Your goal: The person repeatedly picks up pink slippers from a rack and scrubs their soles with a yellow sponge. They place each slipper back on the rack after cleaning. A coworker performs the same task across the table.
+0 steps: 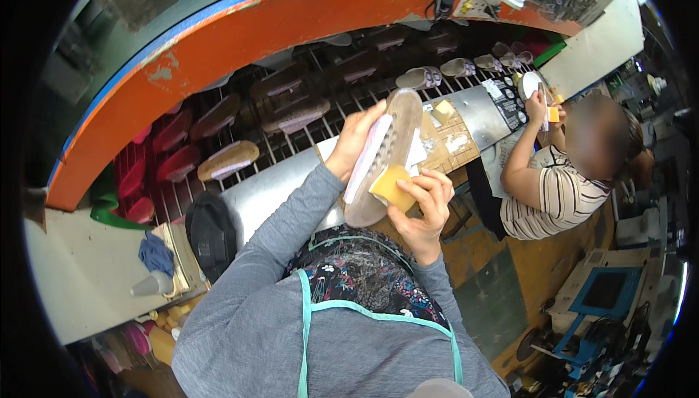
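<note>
My left hand (pixel 354 141) grips a slipper (pixel 386 152) by its side, sole turned up toward me, beige sole with a pale pink edge. My right hand (pixel 426 205) presses a yellow sponge block (pixel 390 186) against the lower part of that sole. Both hands are raised in front of my chest, above a grey metal bench edge (pixel 277 187). My grey sleeves and a teal-trimmed apron fill the lower middle of the view.
A wire-rack conveyor (pixel 291 107) carries several slippers along an orange curved wall. A cardboard sheet (pixel 448 140) lies on the bench. To the right a seated person in a striped shirt (pixel 553 194) holds a slipper and a yellow sponge. A black cap (pixel 211 234) lies at left.
</note>
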Available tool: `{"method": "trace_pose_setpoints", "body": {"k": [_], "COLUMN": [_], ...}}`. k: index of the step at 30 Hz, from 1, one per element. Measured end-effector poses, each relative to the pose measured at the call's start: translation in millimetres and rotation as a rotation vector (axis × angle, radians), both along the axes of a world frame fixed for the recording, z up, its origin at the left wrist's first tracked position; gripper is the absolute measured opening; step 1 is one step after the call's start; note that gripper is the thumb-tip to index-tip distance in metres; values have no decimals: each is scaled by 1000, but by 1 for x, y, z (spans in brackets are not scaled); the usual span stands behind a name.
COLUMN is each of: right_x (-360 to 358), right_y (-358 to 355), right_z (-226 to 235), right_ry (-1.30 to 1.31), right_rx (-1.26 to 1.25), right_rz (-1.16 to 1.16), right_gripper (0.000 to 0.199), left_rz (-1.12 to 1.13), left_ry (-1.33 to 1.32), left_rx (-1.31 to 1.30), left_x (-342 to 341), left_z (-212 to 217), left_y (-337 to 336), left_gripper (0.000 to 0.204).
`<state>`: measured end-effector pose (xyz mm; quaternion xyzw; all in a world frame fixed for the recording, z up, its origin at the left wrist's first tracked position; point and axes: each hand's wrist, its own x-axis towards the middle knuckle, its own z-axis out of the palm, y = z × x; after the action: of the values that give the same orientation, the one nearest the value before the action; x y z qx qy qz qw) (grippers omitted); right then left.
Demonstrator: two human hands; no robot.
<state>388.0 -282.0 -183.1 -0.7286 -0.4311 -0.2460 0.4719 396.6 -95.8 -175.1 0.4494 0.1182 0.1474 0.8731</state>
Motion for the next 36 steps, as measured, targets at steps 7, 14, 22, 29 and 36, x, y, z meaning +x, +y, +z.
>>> {"method": "trace_pose_setpoints", "body": {"k": [7,14,22,29,36], "right_x": [56,85,96,113,89], "right_y": [-1,1,2,-47,-95], "right_z": [17,26,11,-54,-114], "right_ry": [-93,-79,-70,341,621], "right_rx": [68,220,99,286,328], "right_rz": [-248,-456,-387,-574,-635], "right_gripper": [47,45,47,43,39], "left_rz": [-295,-339,-362,-198,409], "left_ry": [38,132,179,34,299], "left_rx": [106,135,107,-521,-642], "left_x": [-7,-10,-3,-1,79], "left_z": [-14,-25,-39,-72,-167], "left_y": [-15,-5,6,43,164], "left_gripper": [31,31,30,74,42]}}
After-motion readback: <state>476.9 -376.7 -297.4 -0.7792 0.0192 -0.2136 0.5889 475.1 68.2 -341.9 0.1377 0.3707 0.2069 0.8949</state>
